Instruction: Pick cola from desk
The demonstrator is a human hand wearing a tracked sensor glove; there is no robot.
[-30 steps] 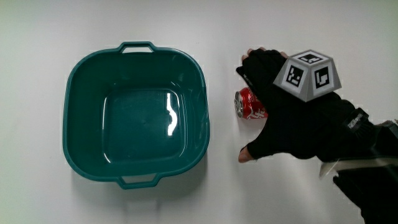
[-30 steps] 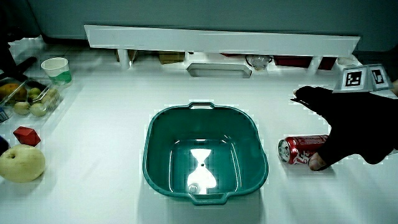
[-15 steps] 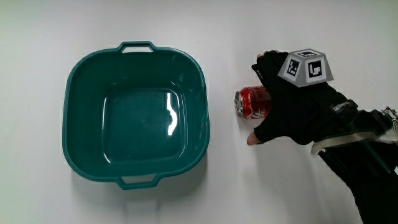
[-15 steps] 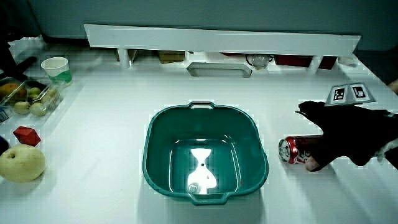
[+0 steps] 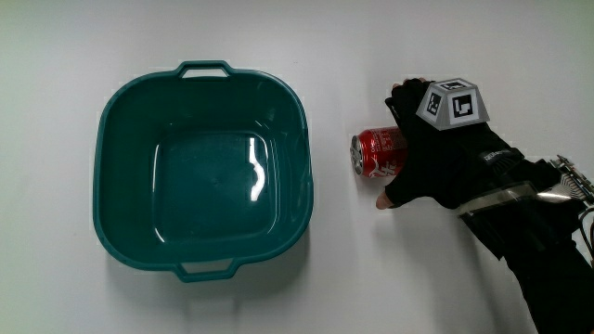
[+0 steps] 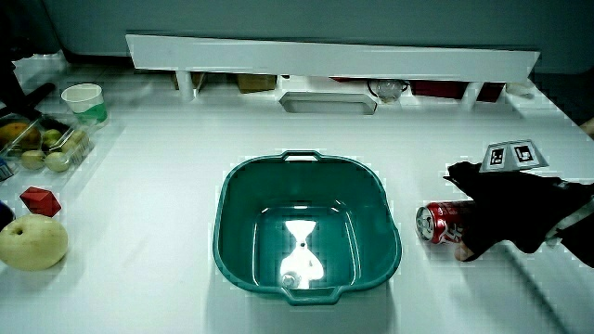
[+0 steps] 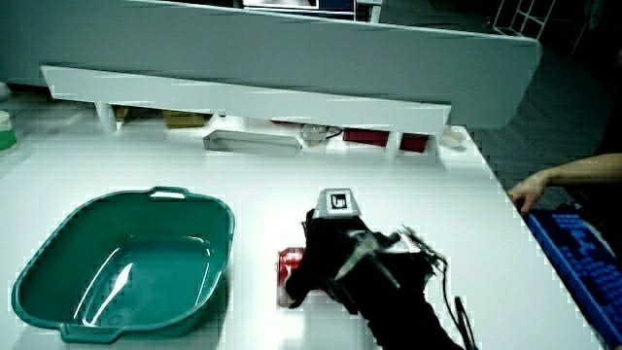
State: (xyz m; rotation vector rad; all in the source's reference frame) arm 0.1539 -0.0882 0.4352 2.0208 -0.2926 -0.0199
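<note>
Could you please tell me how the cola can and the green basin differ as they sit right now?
The cola can is red, small and lies on its side, while the green basin is much larger and sits upright, open and empty. The hand wraps the can; nothing touches the basin. Both rest on the white table, side by side.

one red cola can (image 5: 379, 151), one teal basin (image 5: 202, 171), one gloved hand (image 5: 436, 158) bearing one patterned cube (image 5: 454, 100), one paper cup (image 6: 83, 100), one yellow apple (image 6: 32, 244), one small red block (image 6: 39, 201), one tray of fruit (image 6: 45, 148).
</note>
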